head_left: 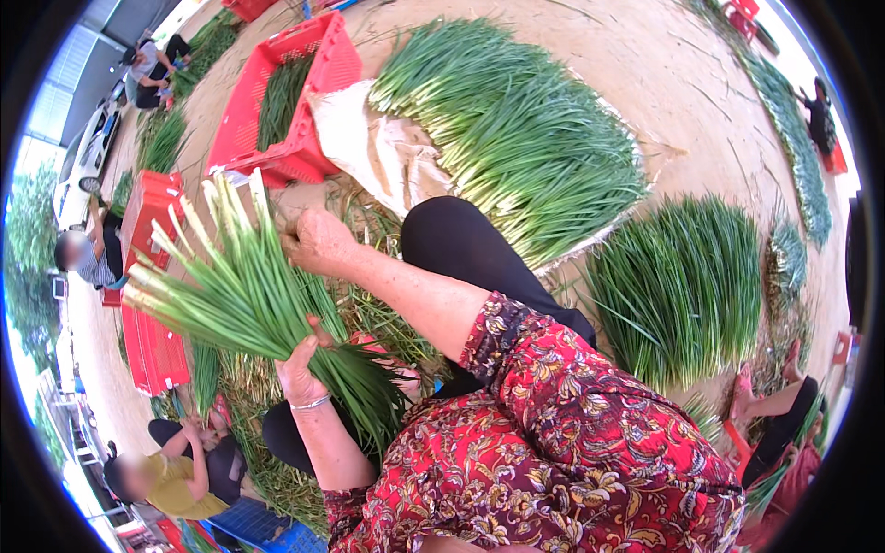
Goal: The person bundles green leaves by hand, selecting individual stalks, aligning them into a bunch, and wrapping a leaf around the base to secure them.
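Observation:
My left hand point(302, 370) is wrapped round a thick bunch of garlic chives point(244, 286). Its pale stem ends fan out toward the upper left, and the dark leaf tips hang down by my lap. Just right of the stems is my right hand point(323, 241), its fingers curled closed beside the bunch. Whether those fingers pinch a stalk is hidden. Beyond my knee, a broad pile of garlic chives point(516, 129) lies on a white sheet point(343, 124), white ends toward the left.
A red crate point(318, 124) with some chives inside stands ahead on the left, near more red crates point(152, 336). Another chive heap point(678, 286) lies on the right. Loose trimmings point(263, 405) cover the ground by my legs. A person in yellow point(189, 479) sits close on the left.

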`<state>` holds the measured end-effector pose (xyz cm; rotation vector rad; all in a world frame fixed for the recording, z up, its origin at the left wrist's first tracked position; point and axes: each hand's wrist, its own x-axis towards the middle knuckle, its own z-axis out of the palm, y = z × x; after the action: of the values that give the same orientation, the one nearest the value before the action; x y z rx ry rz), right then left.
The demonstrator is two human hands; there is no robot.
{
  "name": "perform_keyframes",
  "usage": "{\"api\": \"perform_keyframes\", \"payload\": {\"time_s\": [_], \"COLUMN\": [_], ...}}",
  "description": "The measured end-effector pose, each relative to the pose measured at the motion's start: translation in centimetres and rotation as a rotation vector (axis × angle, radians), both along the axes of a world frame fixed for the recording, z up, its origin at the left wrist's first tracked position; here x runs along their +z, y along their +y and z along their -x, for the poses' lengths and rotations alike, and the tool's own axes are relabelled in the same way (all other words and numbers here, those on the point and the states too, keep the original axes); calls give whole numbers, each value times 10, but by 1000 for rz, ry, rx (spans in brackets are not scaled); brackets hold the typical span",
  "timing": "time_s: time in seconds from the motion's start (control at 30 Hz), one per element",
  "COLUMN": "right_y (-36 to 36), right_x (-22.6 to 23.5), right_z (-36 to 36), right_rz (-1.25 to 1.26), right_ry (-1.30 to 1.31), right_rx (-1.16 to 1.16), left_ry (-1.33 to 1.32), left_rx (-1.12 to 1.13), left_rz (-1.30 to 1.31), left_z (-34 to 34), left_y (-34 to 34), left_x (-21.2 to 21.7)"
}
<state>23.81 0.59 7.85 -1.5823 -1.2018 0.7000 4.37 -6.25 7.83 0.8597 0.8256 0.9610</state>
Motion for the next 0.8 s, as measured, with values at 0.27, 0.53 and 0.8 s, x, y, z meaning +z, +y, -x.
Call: {"api": "perform_keyframes", "payload": {"time_s": [0.27, 0.53, 0.8], "right_y": [27, 54, 26], "right_x": [-2, 11, 76], "right_z": [7, -9, -14], "right_rz": [-129, 190, -584], "right_ry": [340, 797, 108], "right_rx": [-72, -53, -101], "left_ry": [-94, 54, -86], "left_rx": [-221, -68, -200], "left_rz": [3, 2, -49], "left_z": [-5, 2, 10], "left_y": [-1, -7, -5], "left_x": [-4, 3, -21]}}
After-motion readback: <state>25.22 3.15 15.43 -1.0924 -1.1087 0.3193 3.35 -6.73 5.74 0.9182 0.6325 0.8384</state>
